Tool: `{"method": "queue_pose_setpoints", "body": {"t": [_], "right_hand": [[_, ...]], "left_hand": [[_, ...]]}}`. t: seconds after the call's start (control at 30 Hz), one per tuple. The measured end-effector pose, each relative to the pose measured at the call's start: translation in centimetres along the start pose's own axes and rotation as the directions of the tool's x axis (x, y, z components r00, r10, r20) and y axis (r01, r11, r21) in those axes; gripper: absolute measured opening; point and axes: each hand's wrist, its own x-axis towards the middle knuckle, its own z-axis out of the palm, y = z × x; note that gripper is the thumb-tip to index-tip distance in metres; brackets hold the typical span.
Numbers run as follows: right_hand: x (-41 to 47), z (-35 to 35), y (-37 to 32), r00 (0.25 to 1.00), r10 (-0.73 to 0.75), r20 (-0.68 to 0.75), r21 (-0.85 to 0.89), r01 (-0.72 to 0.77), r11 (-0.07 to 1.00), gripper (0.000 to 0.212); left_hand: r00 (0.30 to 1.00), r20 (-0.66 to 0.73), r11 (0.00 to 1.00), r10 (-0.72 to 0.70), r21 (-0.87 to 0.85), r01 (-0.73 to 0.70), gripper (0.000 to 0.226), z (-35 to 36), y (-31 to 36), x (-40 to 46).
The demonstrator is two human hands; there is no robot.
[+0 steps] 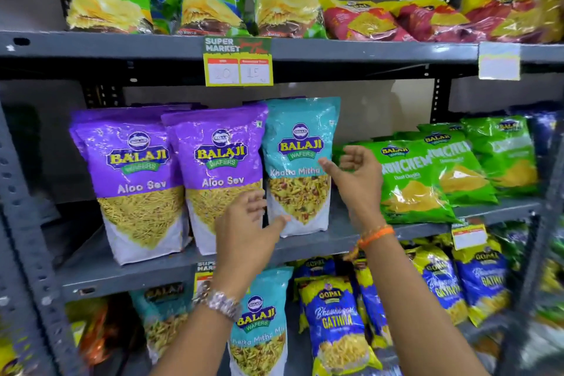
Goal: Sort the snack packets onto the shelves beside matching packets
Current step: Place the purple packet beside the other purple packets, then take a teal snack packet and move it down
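A teal Khatta Mitha packet [300,143] stands upright on the middle shelf [305,246], right of two purple Aloo Sev packets [219,168]. My left hand [248,232] is spread open at the teal packet's lower left corner, thumb touching or nearly touching it. My right hand [357,174] is open at its right edge, fingers apart, holding nothing. Another teal Khatta Mitha packet [259,323] stands on the shelf below, partly hidden by my left forearm.
Green Crunchem packets [412,180] lean at the right of the middle shelf. Uncle Chipps packets [283,3] and red packets [396,21] fill the top shelf. Blue Gopal Gathiya packets [335,320] crowd the lower shelf. A price tag [238,61] hangs from the top shelf's edge.
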Motion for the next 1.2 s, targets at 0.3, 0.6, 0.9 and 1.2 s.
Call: {"method": "queue_pose_setpoints", "body": {"t": [0.3, 0.6, 0.9, 1.2], "right_hand": [[3.5, 1.9, 4.9, 0.891, 0.242, 0.384, 0.027, -0.273, 0.961, 0.085], [5.1, 0.7, 5.6, 0.832, 0.202, 0.517, 0.166, -0.329, 0.929, 0.049], [3.6, -4.3, 2.6, 0.878, 0.19, 0.44, 0.206, -0.305, 0.93, 0.047], [-4.8, -8.2, -2.7, 0.912, 0.089, 0.4, 0.251, -0.202, 0.947, 0.056]], "left_hand": [[0.999, 0.01, 0.982, -0.046, 0.184, 0.043, 0.084, 7.0, -2.9, 1.0], [0.995, 0.043, 0.961, -0.09, 0.265, 0.076, 0.099, 8.9, -4.4, 2.1], [0.983, 0.18, 0.954, -0.028, 0.299, -0.028, 0.069, 8.3, -2.7, 1.4], [0.959, 0.282, 0.986, 0.034, 0.146, -0.078, 0.083, 2.2, -2.0, -5.2]]}}
